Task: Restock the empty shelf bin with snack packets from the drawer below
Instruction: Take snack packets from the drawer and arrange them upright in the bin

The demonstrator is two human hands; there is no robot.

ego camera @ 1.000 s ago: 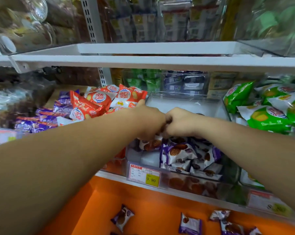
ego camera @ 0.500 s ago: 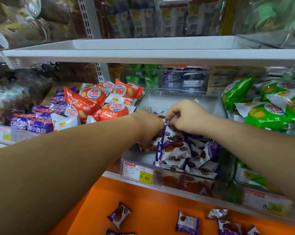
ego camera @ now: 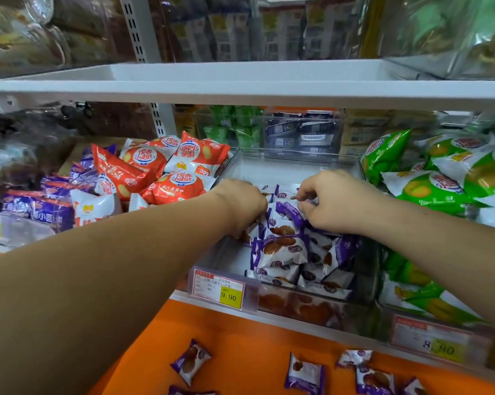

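A clear plastic shelf bin in the middle of the shelf holds a pile of purple-and-white snack packets. My left hand reaches down into the left side of the bin, its fingers hidden among the packets. My right hand hovers over the pile with curled fingers pinching the top edge of a purple packet. Several more purple packets lie on the orange drawer surface below the shelf.
Red-and-white packets fill the bin to the left and green packets the one to the right. A white shelf board runs overhead. Price tags hang on the shelf's front edge.
Both hands have moved apart and lower into the bin. The right hand shifted right over the pile, and the left sank among the packets.
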